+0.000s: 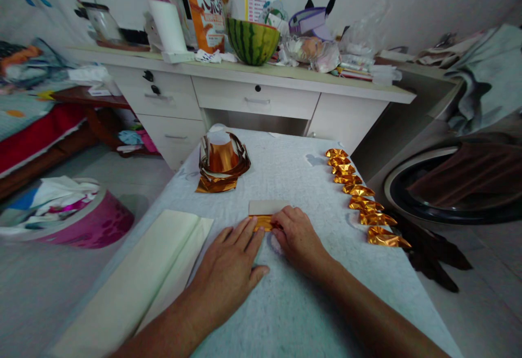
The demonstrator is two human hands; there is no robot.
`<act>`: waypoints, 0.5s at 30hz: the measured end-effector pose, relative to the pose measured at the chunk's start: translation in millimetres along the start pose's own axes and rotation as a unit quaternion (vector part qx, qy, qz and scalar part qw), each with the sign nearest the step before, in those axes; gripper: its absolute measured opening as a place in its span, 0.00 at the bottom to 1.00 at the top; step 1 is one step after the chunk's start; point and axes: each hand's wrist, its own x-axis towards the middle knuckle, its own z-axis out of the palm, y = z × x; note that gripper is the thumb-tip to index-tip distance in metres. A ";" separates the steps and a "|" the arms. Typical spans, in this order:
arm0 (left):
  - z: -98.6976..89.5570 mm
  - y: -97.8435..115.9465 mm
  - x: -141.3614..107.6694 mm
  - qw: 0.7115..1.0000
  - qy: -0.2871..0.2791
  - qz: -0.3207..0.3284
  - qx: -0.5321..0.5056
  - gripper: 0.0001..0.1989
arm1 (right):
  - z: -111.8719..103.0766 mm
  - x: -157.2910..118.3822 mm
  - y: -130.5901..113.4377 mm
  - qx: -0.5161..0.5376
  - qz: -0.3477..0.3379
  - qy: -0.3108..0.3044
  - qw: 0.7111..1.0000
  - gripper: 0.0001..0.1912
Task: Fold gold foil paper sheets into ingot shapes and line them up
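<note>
A small piece of gold foil paper [264, 223] lies on the cloth-covered table between my hands, with a pale paper strip [269, 207] along its far edge. My left hand [232, 260] rests flat, fingers stretched, its fingertips pressing the foil's left end. The curled fingers of my right hand [296, 236] pinch the foil's right end. To the right stands a row of several folded gold foil pieces [359, 190]. Beyond my left hand sits a stack of curled gold foil sheets [222, 159]. Folded cream paper [134, 276] lies left of my left forearm.
Behind the table [281, 168] is a white desk [253, 94] bearing half a watermelon [253, 42], an orange snack bag [207, 10] and plastic bags. A pink bin [93, 222] full of waste stands at left. A front-loading washing machine [411, 130] is at right.
</note>
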 end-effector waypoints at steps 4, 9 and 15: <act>0.3 2.0 -2.4 0.999 0.003 -0.020 0.025 0.29 | 1.0 -0.6 -0.3 -0.021 -0.005 -0.012 1.000 0.07; 2.4 6.3 -4.7 0.998 -0.003 -0.044 0.046 0.28 | -4.0 -5.8 -3.3 -0.051 -0.019 -0.039 0.998 0.10; 5.4 10.2 -3.2 0.996 -0.007 -0.058 0.068 0.29 | -11.3 -18.2 -7.5 -0.083 -0.080 -0.057 0.992 0.22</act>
